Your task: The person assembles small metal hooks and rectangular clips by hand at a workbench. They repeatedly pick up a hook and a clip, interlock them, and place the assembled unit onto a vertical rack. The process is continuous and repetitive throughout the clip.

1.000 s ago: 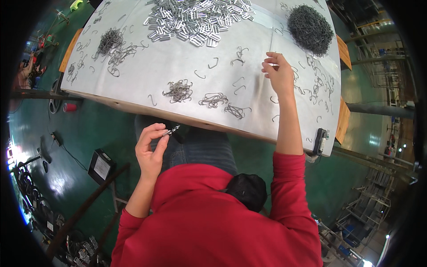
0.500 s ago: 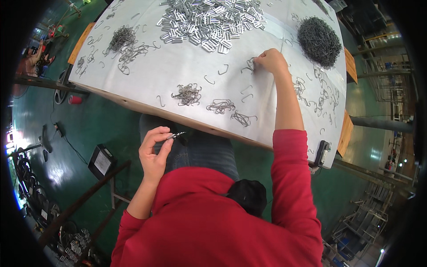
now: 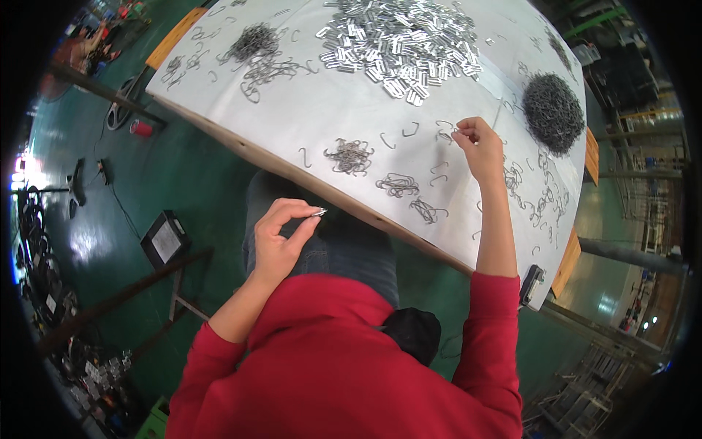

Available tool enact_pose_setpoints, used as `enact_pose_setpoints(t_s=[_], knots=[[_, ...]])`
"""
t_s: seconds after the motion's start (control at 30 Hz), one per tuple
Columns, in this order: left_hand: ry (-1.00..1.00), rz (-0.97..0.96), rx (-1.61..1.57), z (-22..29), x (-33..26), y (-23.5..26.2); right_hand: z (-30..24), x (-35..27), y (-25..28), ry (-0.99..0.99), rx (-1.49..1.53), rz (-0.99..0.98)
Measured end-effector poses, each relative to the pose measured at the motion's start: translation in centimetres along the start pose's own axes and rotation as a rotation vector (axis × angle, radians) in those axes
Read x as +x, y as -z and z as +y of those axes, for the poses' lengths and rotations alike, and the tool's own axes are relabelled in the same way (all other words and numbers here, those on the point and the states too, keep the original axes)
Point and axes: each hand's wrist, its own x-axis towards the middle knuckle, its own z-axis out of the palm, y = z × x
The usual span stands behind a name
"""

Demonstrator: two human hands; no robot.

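Left hand [image 3: 281, 238] pinching small metal clip [image 3: 319, 213]; right hand [image 3: 479, 146] fingers closed on loose wire hook [image 3: 443, 135]; few linked bundles [image 3: 351, 156] done, large heaps [image 3: 406, 44] remaining.

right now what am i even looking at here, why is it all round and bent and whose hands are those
There is no machine: this is one picture from a wide fisheye camera worn on a person's head, looking down, so straight edges bend. The red sleeves at the bottom are the person's own arms. The left hand is off the table, over the lap, pinching a small shiny metal piece in its fingers. The right hand reaches onto the white table, its fingertips at some loose wire hooks. On the table lie a pile of flat silvery clips, a dark round heap of wire, and small bunches of hooks.
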Motion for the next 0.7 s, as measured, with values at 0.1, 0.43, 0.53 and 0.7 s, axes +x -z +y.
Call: enact_pose_setpoints(t_s=[0.1,0.43,0.53,0.7], knots=[[-0.079,0.023,0.064,0.2,0.1,-0.2,-3.8,-2.9,-0.6,-0.070,0.367,-0.148],[-0.144,0.010,0.123,0.1,-0.6,0.8,-12.4,-11.8,-5.6,-0.245,0.769,-0.617],[-0.151,0.020,0.135,0.0,-0.8,0.9,-13.5,-12.8,-5.8,-0.272,0.858,-0.610],[-0.182,0.053,0.169,-0.1,-1.2,0.9,-14.1,-13.4,-6.4,-0.253,0.914,-0.512]])
